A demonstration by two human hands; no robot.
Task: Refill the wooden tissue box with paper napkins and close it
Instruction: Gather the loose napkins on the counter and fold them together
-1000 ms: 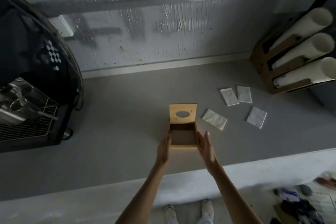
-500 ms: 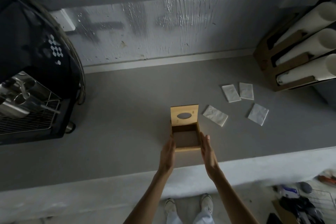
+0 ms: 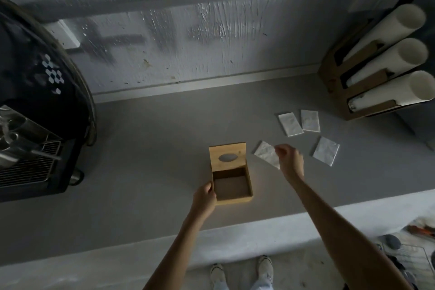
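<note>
The light-brown square wooden tissue box [image 3: 231,187] sits on the grey worktop [image 3: 146,153], near its front edge, with its hinged lid [image 3: 227,156] swung up and back; the lid has an oval slot in the middle. The box's inside looks bare, showing only a dark floor and shadowed walls. The left hand [image 3: 204,198] is against the box's left wall at the near corner, fingers curled around the rim and touching the wood. The right hand [image 3: 290,160] is out to the right of the box over the nearest white folded paper napkin [image 3: 266,153], fingers bunched together at the napkin's near end; whether they already pinch the paper or only touch it cannot be told. Three more white napkins lie flat farther right: two [image 3: 290,123] [image 3: 310,120] side by side with edges just meeting, and one [image 3: 326,154] apart, closer to the front. At the far right a brown cardboard holder [image 3: 367,110] carries three white paper-cup stacks [image 3: 390,59] lying tilted, one per slot. A black espresso machine [image 3: 35,106] with a wire drip grate fills the left end. Between the machine and the box the worktop is open, as is the strip behind the box up to the scuffed grey wall [image 3: 188,37]. Below the front edge, the person's white shoes [image 3: 217,272] show on the floor.
</note>
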